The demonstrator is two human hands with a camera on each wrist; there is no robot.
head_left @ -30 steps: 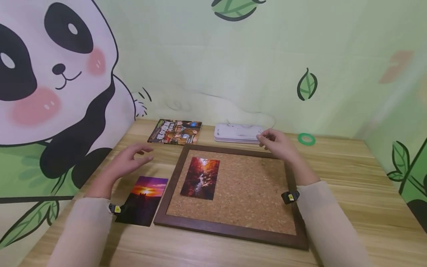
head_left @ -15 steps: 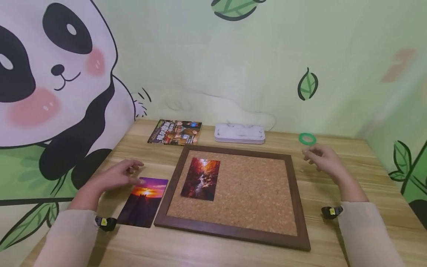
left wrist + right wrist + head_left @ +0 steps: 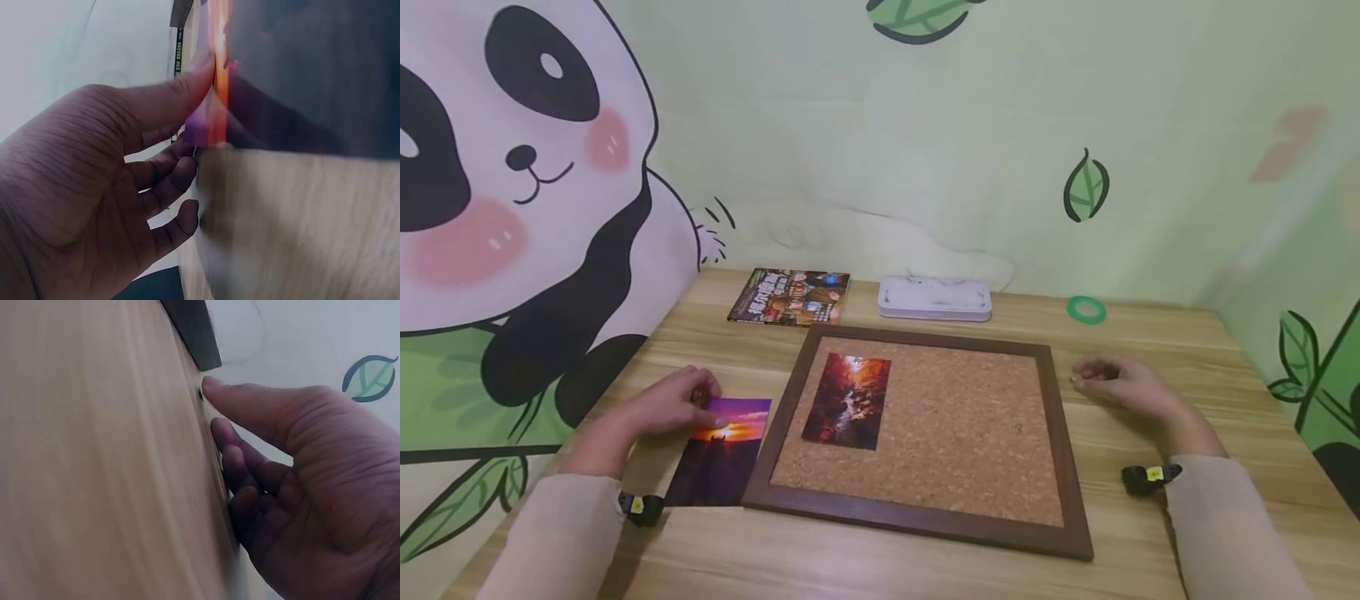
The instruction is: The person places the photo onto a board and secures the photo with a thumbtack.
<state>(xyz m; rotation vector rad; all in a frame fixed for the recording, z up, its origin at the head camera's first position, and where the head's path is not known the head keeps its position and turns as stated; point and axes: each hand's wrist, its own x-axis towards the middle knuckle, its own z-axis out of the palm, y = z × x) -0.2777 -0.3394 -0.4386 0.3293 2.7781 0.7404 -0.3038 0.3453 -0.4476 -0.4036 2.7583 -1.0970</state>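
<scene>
A sunset photo lies left of the framed cork board. My left hand is at its upper left corner. In the left wrist view the thumb rests on the photo's face, with the fingers curled at and below its edge. On the table right of the board is my right hand, fingers loosely bent. A tiny pale thing shows at its thumb tip; its kind is too small to tell. A second photo, of a red forest stream, lies on the left part of the cork.
Along the back of the wooden table are a comic-style booklet, a white flat case and a green tape roll. A wall printed with a panda and leaves rises behind.
My right hand has moved from beside the white case to the table right of the board. My left hand has come down onto the sunset photo's upper left corner.
</scene>
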